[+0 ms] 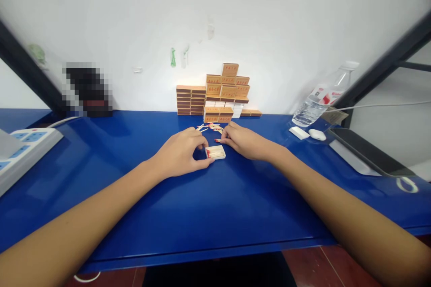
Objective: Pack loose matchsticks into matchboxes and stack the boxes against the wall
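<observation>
tray (224, 152) lies between left hand (183, 151) and right hand (245, 140).

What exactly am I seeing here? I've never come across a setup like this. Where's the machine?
There's no machine: these are a person's bare arms, seen by a camera worn on the head, looking forward and down. The left hand has thumb and fingers around one end of a small tray holding matches. The right hand pinches at least one red-tipped match. On the blue table, loose matches lie before stacked matchboxes; a bottle stands farther right.
</observation>
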A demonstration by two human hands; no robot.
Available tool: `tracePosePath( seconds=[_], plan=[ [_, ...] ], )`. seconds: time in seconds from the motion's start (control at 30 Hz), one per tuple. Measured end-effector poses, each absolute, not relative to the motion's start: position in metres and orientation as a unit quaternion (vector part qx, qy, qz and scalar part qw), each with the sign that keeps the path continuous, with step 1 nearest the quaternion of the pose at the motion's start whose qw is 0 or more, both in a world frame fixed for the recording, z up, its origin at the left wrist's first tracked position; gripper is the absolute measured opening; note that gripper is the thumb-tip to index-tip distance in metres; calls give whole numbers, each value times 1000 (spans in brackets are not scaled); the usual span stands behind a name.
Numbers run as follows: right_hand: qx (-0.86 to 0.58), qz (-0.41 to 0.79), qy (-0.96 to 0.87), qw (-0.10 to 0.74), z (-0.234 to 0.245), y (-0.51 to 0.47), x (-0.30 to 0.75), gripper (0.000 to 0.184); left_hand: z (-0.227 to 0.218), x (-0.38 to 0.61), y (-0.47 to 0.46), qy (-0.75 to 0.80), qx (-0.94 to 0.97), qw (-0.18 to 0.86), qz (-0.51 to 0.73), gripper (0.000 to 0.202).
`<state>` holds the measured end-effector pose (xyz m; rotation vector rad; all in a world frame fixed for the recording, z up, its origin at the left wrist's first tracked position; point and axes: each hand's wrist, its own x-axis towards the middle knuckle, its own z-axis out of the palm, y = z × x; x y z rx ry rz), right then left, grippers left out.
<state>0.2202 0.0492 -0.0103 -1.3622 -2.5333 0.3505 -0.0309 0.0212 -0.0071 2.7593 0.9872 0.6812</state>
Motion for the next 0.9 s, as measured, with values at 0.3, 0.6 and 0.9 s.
tracePosePath(
  seconds=[0.3,0.6,0.9],
  plan=[
    [-444,148,-866,178,-1,39,225,22,-8,-32,22,340,911,62,225,24],
    [-402,190,-878,177,3,15,205,13,-9,-31,22,330,911,57,240,23],
    [-374,142,-896,191,3,20,215,12,-9,-30,21,326,913,63,237,22]
  ],
)
